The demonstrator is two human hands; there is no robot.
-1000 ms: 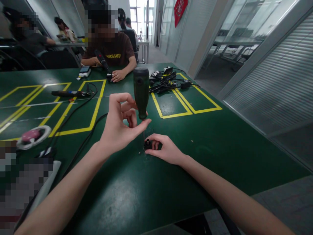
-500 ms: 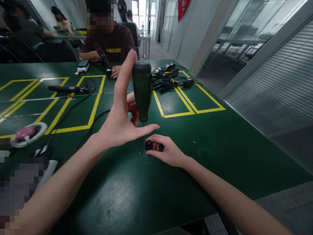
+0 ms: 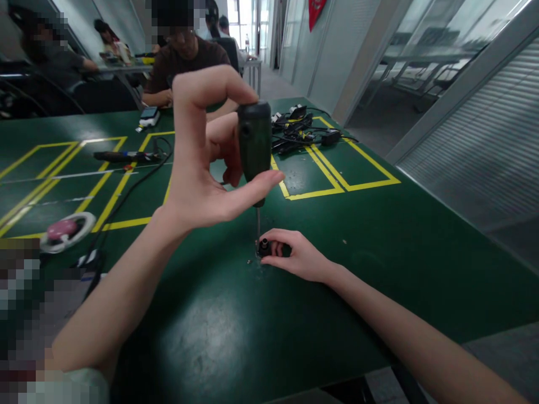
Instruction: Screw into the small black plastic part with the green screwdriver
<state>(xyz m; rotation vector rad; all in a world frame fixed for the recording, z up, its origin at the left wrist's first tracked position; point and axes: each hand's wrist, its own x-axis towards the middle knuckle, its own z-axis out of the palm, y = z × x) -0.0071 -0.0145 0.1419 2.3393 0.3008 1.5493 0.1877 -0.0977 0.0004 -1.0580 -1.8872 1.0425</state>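
Note:
My left hand (image 3: 202,163) is around an upright screwdriver (image 3: 255,146) with a dark green handle. The index finger bends over and rests on its top end, while the thumb lies across the lower handle. Its thin shaft points straight down to a small black part (image 3: 264,248) with a short metal barrel. Thumb and fingertips of my right hand (image 3: 295,255) pinch that part on the green table (image 3: 337,314). Whether the tip sits in a screw is too small to tell. A tiny metal piece (image 3: 249,261) lies just left of the part.
Beyond my hands lies a pile of black cables (image 3: 295,132). To the left are a black handheld tool with a cord (image 3: 126,156) and a white ring with a pink middle (image 3: 63,230). Across the table sits a person (image 3: 189,62).
My left index finger has bent from stretched up to resting on the screwdriver's top, and the thumb has come up against the handle. My right hand keeps its pinch. The view has shifted slightly.

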